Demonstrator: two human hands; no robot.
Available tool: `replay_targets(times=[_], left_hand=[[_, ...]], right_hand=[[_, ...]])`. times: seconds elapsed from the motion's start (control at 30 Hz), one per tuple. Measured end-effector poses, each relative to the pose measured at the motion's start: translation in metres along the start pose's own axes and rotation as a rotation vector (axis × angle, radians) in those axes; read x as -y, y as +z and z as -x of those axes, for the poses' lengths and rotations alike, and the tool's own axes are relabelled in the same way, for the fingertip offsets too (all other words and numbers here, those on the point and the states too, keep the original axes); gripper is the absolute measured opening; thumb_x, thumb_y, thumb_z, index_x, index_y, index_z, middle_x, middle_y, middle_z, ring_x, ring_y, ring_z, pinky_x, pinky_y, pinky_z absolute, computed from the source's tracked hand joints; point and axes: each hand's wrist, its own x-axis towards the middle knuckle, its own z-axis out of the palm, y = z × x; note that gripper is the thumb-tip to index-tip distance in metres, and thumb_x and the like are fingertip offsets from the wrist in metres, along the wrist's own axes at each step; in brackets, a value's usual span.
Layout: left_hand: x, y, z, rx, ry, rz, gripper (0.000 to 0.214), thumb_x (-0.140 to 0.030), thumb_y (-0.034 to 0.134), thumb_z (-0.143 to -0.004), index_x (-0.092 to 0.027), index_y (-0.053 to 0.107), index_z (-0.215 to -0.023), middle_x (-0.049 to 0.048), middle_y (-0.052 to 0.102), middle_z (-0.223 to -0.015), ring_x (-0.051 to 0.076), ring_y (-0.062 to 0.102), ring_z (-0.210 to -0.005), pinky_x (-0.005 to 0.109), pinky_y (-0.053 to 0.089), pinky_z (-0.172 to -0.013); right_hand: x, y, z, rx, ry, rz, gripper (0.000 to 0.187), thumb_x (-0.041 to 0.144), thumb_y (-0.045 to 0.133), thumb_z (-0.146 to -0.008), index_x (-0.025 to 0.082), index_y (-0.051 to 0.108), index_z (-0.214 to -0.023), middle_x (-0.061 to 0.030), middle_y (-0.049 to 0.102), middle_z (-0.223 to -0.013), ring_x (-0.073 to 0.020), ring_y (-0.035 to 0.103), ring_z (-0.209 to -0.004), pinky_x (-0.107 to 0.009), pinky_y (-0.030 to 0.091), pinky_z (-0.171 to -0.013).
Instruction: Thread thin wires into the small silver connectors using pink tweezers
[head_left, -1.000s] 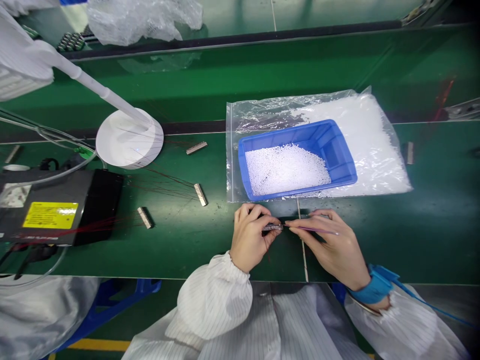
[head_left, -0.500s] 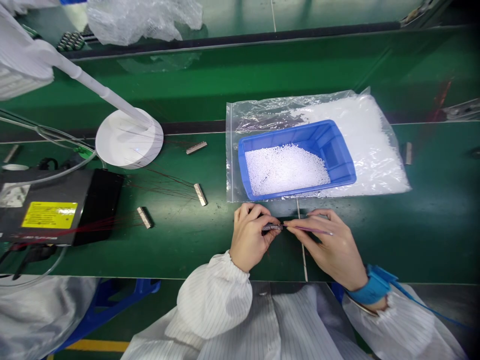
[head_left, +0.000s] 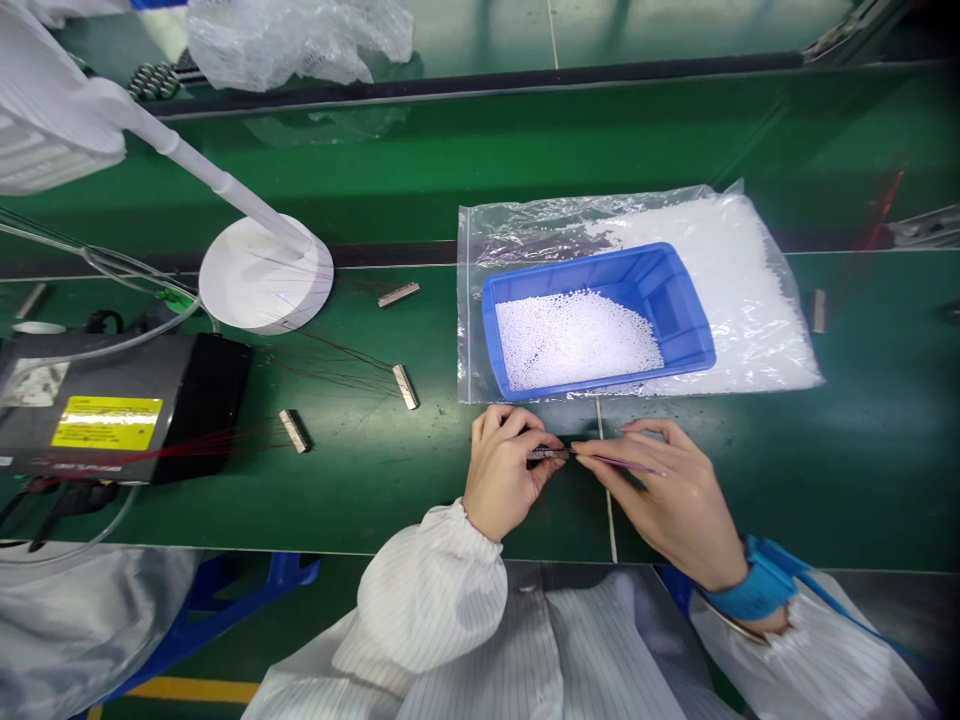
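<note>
Head view: the left hand (head_left: 502, 475) is closed on a small connector strip (head_left: 547, 454), held over the near edge of the green bench (head_left: 375, 510). The right hand (head_left: 667, 505) pinches thin wires (head_left: 622, 461), which meet the strip's end. Just beyond both hands, a blue tray (head_left: 600, 320) of white beads (head_left: 574, 345) sits on a clear plastic bag (head_left: 480, 250). Toward the bench's left, further strips (head_left: 405, 386) lie with wires trailing toward a black box (head_left: 127, 425) bearing a yellow label.
</note>
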Motion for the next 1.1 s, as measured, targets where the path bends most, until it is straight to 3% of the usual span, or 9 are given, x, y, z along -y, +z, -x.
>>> replay_targets(times=[0.27,0.4,0.63,0.83,1.1], left_hand=[[-0.002,0.000,0.001,-0.004,-0.013,0.004,0.010,-0.022,0.072,-0.076,-0.025,0.070,-0.085,-0.0001,0.061,-0.088,0.021,0.047,-0.096,0.038,0.034,-0.087],[-0.001,0.001,0.001,-0.015,-0.006,0.007,0.009,-0.022,0.071,-0.077,-0.024,0.070,-0.085,0.0002,0.061,-0.089,0.021,0.047,-0.095,0.038,0.035,-0.086],[0.000,0.002,0.002,-0.024,0.001,0.007,0.008,-0.021,0.071,-0.077,-0.025,0.070,-0.084,0.0002,0.062,-0.087,0.021,0.047,-0.095,0.038,0.036,-0.085],[0.001,0.002,0.002,-0.028,0.007,0.011,0.007,-0.022,0.070,-0.077,-0.024,0.070,-0.084,0.0008,0.061,-0.088,0.021,0.047,-0.096,0.038,0.036,-0.085],[0.001,0.002,0.002,-0.013,0.001,0.006,0.008,-0.022,0.071,-0.077,-0.024,0.070,-0.084,0.0010,0.062,-0.090,0.022,0.047,-0.098,0.039,0.036,-0.087]], right_hand=[[-0.009,-0.033,-0.025,-0.158,0.044,0.091,0.020,0.019,0.064,-0.081,0.027,0.064,-0.100,0.0015,0.072,-0.089,-0.0181,0.064,-0.075,-0.037,0.051,-0.072],[-0.019,-0.023,-0.049,-0.183,0.043,0.135,0.013,0.026,0.063,-0.083,0.026,0.066,-0.096,0.0010,0.072,-0.088,-0.0190,0.064,-0.080,-0.035,0.051,-0.070],[-0.032,0.002,-0.082,-0.065,0.053,0.145,0.013,0.028,0.057,-0.086,0.022,0.068,-0.083,0.0014,0.073,-0.091,-0.0182,0.065,-0.078,-0.036,0.047,-0.077],[-0.035,0.012,-0.091,0.019,0.055,0.174,0.014,0.029,0.058,-0.086,0.021,0.068,-0.081,0.0003,0.073,-0.090,-0.0195,0.064,-0.078,-0.037,0.044,-0.078],[-0.040,0.018,-0.091,0.006,0.015,0.194,0.015,0.030,0.058,-0.085,0.021,0.068,-0.079,0.0001,0.073,-0.086,-0.0194,0.064,-0.077,-0.035,0.045,-0.075]])
